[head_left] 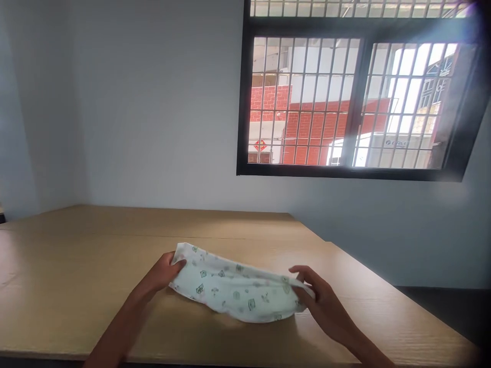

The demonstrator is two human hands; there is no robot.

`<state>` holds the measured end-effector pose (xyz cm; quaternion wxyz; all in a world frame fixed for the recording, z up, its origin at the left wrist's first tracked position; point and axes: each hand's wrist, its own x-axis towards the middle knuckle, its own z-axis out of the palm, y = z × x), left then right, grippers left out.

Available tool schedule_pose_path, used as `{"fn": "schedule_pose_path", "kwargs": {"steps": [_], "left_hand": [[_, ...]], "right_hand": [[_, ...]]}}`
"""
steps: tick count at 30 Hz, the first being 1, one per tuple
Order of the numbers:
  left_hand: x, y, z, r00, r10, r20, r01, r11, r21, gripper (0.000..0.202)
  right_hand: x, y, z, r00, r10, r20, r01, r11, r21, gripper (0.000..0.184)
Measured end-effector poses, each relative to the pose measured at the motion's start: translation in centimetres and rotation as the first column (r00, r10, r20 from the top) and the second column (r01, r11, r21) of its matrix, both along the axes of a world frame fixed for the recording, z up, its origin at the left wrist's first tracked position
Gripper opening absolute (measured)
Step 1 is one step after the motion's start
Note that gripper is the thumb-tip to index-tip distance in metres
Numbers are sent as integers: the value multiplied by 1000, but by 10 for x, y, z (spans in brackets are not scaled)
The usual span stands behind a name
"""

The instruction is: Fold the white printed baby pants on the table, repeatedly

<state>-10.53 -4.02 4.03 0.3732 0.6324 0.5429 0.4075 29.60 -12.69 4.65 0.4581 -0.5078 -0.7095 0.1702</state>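
Observation:
A folded white cloth (233,291) printed with small green bear-like figures stretches between my two hands, just over or on the wooden table. My left hand (165,272) grips its left end, thumb on the near face and the other fingers mostly hidden behind. At the right end, my right hand (320,296) holds the cloth's edge between thumb and fingers, with the index finger raised and partly extended. The cloth's top edge slopes down to the right and its lower edge sags in the middle. Whether it is a garment or a plain piece of fabric, I cannot tell.
The light wooden table (95,271) reaches back to a pale wall (153,102), with a seam across it. Its right edge runs diagonally toward me, with dark floor (452,306) beyond. A barred, black-framed window (360,102) is at the upper right.

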Motion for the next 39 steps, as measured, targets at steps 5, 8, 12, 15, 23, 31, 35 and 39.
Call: {"fn": "schedule_pose_path", "kwargs": {"steps": [5,8,12,15,23,31,35,39], "left_hand": [[12,46,-20,978,-12,-208,-14,992,-127,21],[6,47,-29,965,-39,-258,5,992,-129,14],[-3,38,-33,931,-33,-364,21,999,-36,17],[2,27,-27,800,78,-595,-49,997,63,29],[82,-19,1,572,20,-820,234,954,186,67],[126,-43,-29,653,-348,-673,497,867,34,60],[97,-54,-35,664,-308,-681,425,905,5,71],[63,-58,-30,681,-250,-688,303,952,-45,76]], "right_hand": [[-14,54,2,995,-53,-85,34,977,-212,32],[-12,70,-8,994,-89,-66,55,916,-397,29],[-2,81,-15,991,-108,82,130,933,-335,30],[4,88,-19,961,-107,254,152,975,-162,26],[-41,77,0,731,-231,642,144,972,186,31],[-104,53,-17,728,358,584,-265,934,-242,56],[-81,45,-21,682,402,611,-239,912,-334,72],[-56,33,-16,685,320,654,-162,943,-292,75]]}}
